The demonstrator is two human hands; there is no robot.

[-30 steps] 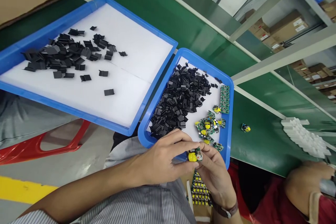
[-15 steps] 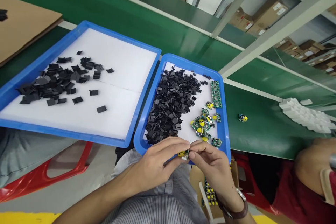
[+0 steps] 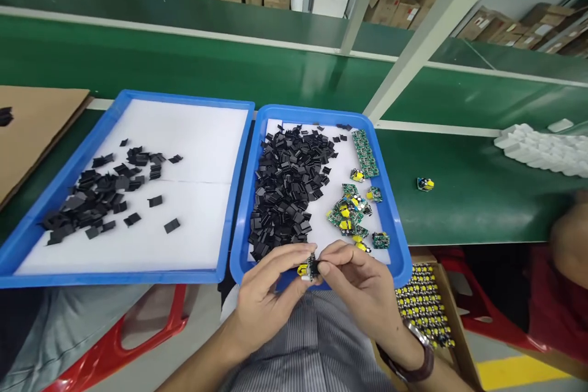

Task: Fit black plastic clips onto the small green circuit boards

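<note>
Between the fingers of my left hand [image 3: 271,288] is a small circuit board [image 3: 304,270] with a yellow component. My right hand [image 3: 361,285] pinches a small black folded piece [image 3: 315,266] against the board's right side; fingertips partly hide it. Both hands are over the near edge of a blue tray [image 3: 403,242]. Inside that tray, a heap of black folded pieces [image 3: 289,187] lies on the left. Several circuit boards with yellow parts [image 3: 345,211] are piled on the right, beside a green board panel [image 3: 365,152].
To the left, another blue tray [image 3: 236,184] holds scattered black pieces [image 3: 98,193]. One loose board [image 3: 425,184] and white plastic parts [image 3: 542,147] lie on the green bench [image 3: 468,214]. A carton [image 3: 452,294] of boards stands below right. Co-workers sit on both sides.
My view has turned, so the trays appear straighter and more of the carton shows. The black piece at the board is now visible between my hands, which still hold together.
</note>
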